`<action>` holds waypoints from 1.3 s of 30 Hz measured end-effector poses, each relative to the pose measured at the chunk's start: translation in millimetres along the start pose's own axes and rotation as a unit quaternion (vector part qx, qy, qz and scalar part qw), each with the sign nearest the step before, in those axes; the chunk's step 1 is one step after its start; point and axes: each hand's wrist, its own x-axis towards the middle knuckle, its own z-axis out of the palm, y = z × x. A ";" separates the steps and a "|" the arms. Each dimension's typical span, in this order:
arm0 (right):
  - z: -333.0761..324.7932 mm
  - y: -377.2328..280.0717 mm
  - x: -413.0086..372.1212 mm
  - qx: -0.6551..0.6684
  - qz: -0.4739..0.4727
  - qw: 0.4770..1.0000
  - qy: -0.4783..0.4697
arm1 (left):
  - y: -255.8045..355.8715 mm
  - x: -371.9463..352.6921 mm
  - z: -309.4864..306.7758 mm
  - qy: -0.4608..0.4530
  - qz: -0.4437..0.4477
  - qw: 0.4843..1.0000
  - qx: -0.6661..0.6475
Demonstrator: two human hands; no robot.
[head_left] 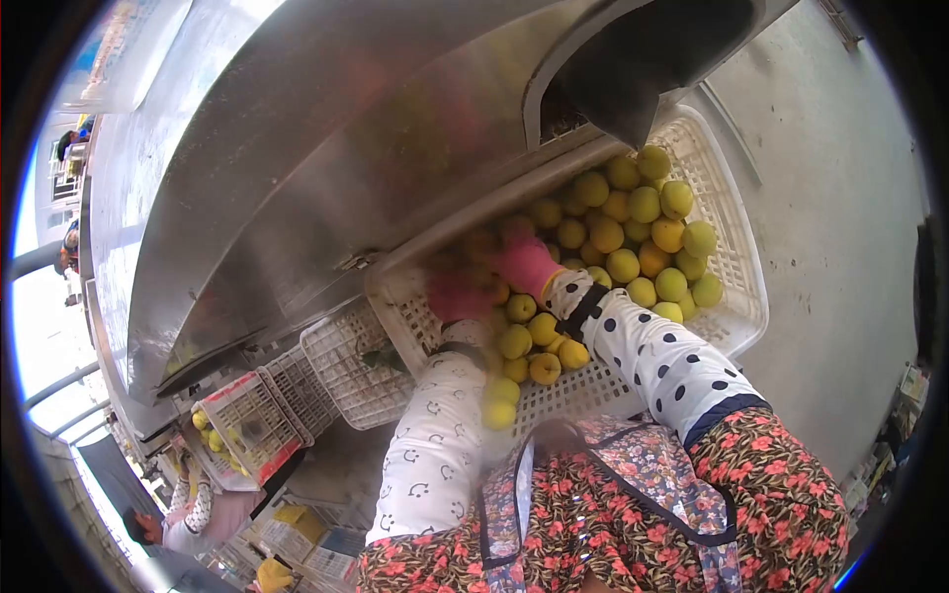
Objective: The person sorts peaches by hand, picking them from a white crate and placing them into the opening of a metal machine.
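A white plastic crate (pixel 746 267) stands in front of me, holding many round yellow-green fruits (pixel 623 265) that look like plums or apricots. My right hand (pixel 527 265), in a pink glove, reaches among the fruits near the crate's far side; its fingers are hidden. Beside it, at the crate's left end, my left hand (pixel 459 296) is also gloved in pink and touches or hovers by the fruits. Motion and shadow smear its fingers. Both forearms wear white patterned sleeves.
A large metal machine panel (pixel 326 148) overhangs the crate, with a dark chute opening (pixel 643 69) at top right. More crates (pixel 341 361) stand to the left, one with fruit (pixel 213 435). Another person (pixel 188 519) works at lower left. Concrete floor (pixel 830 198) lies right.
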 end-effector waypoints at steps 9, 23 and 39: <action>-150.8 -37.5 -83.9 0.163 -0.048 0.985 0.040 | 11.8 4.5 -11.5 -0.148 0.011 0.989 -0.026; -307.9 -117.7 -25.8 -0.164 -0.199 0.848 0.463 | 3.4 25.9 2.7 -0.176 0.063 0.980 -0.063; 18.3 118.4 59.3 -0.490 -0.399 0.774 0.043 | -26.6 -94.5 -114.6 -0.326 -0.215 0.415 -0.822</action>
